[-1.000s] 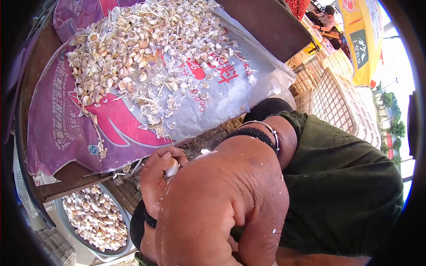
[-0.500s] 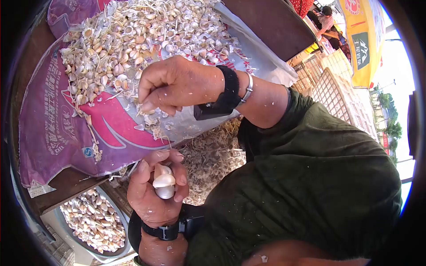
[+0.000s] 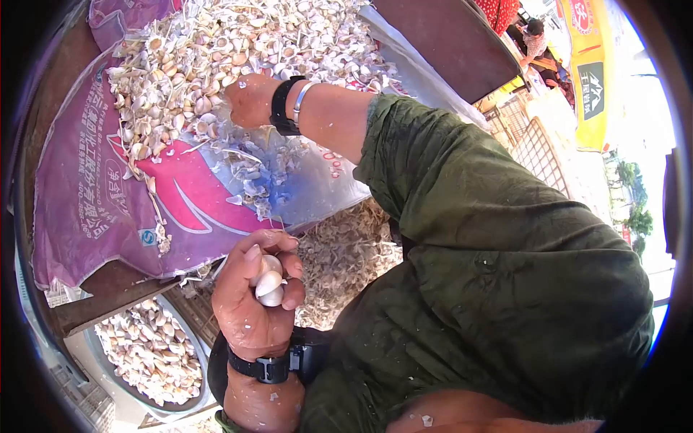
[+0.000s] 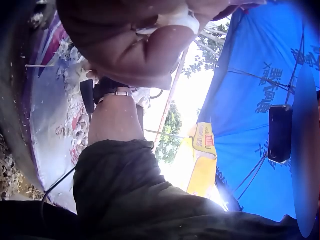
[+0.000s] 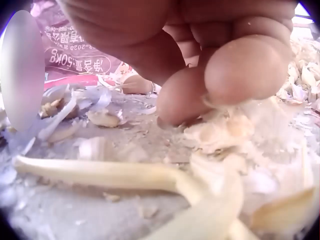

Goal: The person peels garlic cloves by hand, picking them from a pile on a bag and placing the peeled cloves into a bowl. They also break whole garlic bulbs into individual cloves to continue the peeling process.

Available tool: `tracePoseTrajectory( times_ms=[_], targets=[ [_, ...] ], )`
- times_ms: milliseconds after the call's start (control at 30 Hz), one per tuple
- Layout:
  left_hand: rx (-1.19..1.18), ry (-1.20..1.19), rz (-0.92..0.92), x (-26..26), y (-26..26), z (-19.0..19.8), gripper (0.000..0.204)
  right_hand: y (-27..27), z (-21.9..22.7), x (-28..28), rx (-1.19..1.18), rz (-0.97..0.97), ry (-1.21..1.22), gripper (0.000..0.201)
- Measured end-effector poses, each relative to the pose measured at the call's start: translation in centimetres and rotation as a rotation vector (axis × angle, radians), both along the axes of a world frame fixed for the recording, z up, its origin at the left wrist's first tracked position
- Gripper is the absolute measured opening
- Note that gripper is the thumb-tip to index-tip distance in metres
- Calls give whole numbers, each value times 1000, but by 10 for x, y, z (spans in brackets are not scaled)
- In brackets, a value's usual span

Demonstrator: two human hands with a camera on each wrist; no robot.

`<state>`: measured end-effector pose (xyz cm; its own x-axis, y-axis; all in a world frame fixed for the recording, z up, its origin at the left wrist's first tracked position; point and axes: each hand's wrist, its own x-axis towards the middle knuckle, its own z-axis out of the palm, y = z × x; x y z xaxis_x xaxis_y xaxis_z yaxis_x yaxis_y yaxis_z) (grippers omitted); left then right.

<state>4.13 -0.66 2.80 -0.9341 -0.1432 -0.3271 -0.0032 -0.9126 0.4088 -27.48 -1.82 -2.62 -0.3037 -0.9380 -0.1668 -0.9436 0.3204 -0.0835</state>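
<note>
Whitish garlic cloves (image 3: 270,283) sit in my left hand (image 3: 242,310), the thumb and curled fingers around them. In the left wrist view, that hand (image 4: 130,50) fills the top, with a pale bit of garlic (image 4: 177,20) between its fingers. Farther forward, my right hand (image 3: 251,101) is at the near edge of a heap of loose garlic cloves (image 3: 180,79). The right wrist view shows its bent fingers (image 5: 245,70) pointing down, fingertips right at blurred papery garlic skins (image 5: 220,132); I cannot tell whether they pinch anything. A pale dry stalk (image 5: 100,167) lies nearby.
The heap lies on a purple and silver printed sack (image 3: 79,180). Below at left stands a tub (image 3: 201,346) filled with cloves. Dry peelings (image 3: 339,263) cover the area beneath the sack's edge. Plastic crates (image 3: 541,148) and a seated person (image 3: 534,43) are at far right.
My right hand was over the left hand, then lifted away and moved forward to the heap. The left hand keeps its cloves, now in full view.
</note>
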Motion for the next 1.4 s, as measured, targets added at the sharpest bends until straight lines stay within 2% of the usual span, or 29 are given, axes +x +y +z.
tracePoseTrajectory(
  times_ms=[33, 67, 133, 200, 267, 300, 333, 367, 400, 433, 467, 867, 933, 1000, 1033, 1100, 1133, 1167, 1200, 1267, 1300, 1367, 1400],
  targets=[
    [-7, 3, -2, 0, 1, 0, 28, 6, 9, 3, 67, -215, -284, 25],
    [-15, 6, -3, 1, 1, 0, 28, 24, 31, 16, -160, -389, -740, 23],
    [-9, 17, -9, 2, 2, 0, 28, 50, 36, 26, -419, -408, -1468, 22],
    [-3, 27, -22, 3, 3, 0, 27, 72, 60, 55, -414, -198, -1756, 23],
    [58, 24, -30, 4, 3, 2, 27, 90, 93, 94, -353, 101, -1859, 22],
    [56, 25, -32, 6, 5, -6, 27, 99, 119, 116, -281, 180, -1877, 20],
    [-106, -60, 5, 10, 9, -20, 27, 106, 139, 140, -261, 303, -1979, 19],
    [-269, -144, 44, 11, 12, -27, 28, 108, 150, 155, -184, 536, -2030, 19],
    [-271, -141, 42, 11, 12, -26, 28, 112, 156, 168, -247, 752, -2033, 16],
    [-270, -133, 36, 9, 11, -23, 28, 106, 164, 179, -271, 1010, -1937, 14],
    [-266, -124, 30, 8, 11, -20, 28, 108, 165, 180, -270, 1007, -1933, 14],
    [-239, -90, 15, 8, 4, 6, 31, 117, 162, 187, -336, 765, -1855, 14],
    [-240, -84, 1, 11, 5, 8, 37, 118, 159, 187, -356, 730, -1848, 14],
    [0, -42, -19, 8, 9, 16, 47, 119, 159, 183, -362, 691, -1828, 14],
    [2, -45, -17, 8, 7, 14, 47, 118, 157, 182, -364, 670, -1825, 14],
    [84, 126, -36, 7, 4, 4, 49, 108, 139, 156, -330, 513, -1557, 14],
    [123, 217, -42, 6, 3, 1, 51, 108, 142, 146, -328, 204, -1497, 12],
    [42, 35, 113, 5, 10, 14, 44, 95, 131, 124, -403, 201, -1206, 11],
    [44, 28, 115, 6, 8, 11, 44, 90, 126, 107, -410, -1, -1057, 10],
    [87, 99, 75, 7, 4, 2, 37, 65, 97, 67, -483, -158, -762, 9],
    [87, 95, 76, 6, 3, 1, 37, 48, 60, 32, -600, -48, -564, 12],
    [50, 129, 33, 5, 1, -1, 35, 22, 34, -9, -385, -76, -117, 21],
    [48, 122, 40, 5, 0, -1, 35, 12, 16, -29, -351, -26, -90, 26]
  ],
)
